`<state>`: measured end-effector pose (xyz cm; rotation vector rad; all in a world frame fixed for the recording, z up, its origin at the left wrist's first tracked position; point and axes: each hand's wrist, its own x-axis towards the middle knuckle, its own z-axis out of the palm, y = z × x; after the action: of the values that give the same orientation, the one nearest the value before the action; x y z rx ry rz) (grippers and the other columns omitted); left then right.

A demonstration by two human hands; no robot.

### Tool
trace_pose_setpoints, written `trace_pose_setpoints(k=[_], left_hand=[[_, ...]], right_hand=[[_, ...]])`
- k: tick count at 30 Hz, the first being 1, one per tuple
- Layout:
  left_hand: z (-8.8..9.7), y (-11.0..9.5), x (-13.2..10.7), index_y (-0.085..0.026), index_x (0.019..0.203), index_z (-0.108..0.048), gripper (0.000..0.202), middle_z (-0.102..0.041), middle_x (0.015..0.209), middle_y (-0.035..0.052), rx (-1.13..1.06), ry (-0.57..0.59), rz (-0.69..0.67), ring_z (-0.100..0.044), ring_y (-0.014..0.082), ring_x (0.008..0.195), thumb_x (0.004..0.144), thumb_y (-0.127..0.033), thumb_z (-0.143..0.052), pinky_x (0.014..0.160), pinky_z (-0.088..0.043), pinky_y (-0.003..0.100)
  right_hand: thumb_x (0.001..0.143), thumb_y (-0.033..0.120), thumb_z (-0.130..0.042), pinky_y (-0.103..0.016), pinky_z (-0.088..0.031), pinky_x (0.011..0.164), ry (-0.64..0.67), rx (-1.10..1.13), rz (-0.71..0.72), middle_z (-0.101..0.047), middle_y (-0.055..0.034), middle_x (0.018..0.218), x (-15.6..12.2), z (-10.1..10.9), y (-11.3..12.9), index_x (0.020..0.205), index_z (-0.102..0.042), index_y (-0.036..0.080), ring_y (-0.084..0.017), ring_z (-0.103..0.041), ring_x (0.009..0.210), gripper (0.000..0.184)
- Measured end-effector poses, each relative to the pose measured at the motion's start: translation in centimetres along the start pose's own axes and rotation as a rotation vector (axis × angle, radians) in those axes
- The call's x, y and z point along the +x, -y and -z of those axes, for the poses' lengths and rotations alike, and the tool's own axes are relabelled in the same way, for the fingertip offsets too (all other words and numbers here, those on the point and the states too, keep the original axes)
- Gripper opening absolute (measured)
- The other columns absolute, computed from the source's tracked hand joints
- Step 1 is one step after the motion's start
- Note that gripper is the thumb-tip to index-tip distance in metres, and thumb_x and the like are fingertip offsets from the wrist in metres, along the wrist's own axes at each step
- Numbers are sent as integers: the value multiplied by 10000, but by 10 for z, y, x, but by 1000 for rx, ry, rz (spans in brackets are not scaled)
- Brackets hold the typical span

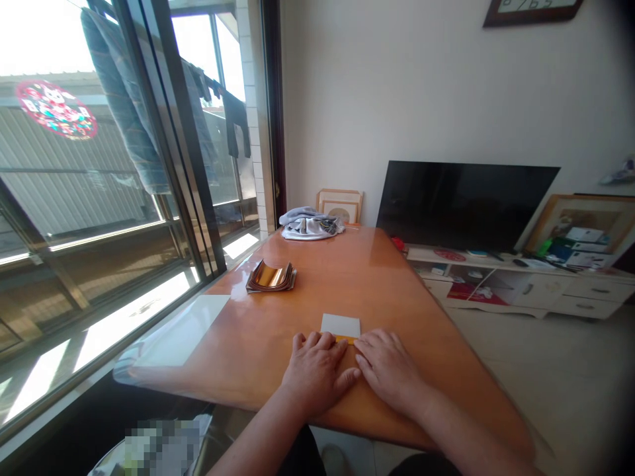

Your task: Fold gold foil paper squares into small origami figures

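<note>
Running left-to-right — yellow strip [346,340]

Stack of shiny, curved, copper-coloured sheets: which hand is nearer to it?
Left. The left hand is on the near side of the stack, slightly right; the right hand is farther right, past the left.

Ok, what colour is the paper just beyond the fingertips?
The paper is white, with a golden-yellow strip along its near edge; the head view shows it.
</note>
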<state>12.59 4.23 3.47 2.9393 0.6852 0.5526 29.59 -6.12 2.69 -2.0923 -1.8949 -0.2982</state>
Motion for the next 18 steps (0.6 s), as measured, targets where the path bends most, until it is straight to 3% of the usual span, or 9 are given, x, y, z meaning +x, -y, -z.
trace_pose_setpoints(k=[7,18], left_hand=[[2,-1,-1,-304,1197,-636,536,-632,1103,79,-4,21,10,-536,297,1063,931,-688,-374,942,-346,478],[-2,-2,-6,-253,1157,-638,568,-615,1140,98,-8,40,30,-524,301,1098,934,-694,-358,999,-305,503]], right_hand=[[953,195,-508,-372,-369,904,-14,-19,-2,-698,-57,1063,0,-6,-1,1013,-681,214,-232,-542,1027,185],[959,239,-503,-400,-357,931,-1,-50,19,-704,-71,1161,-4,-11,-8,1097,-693,212,-259,-539,1084,236]])
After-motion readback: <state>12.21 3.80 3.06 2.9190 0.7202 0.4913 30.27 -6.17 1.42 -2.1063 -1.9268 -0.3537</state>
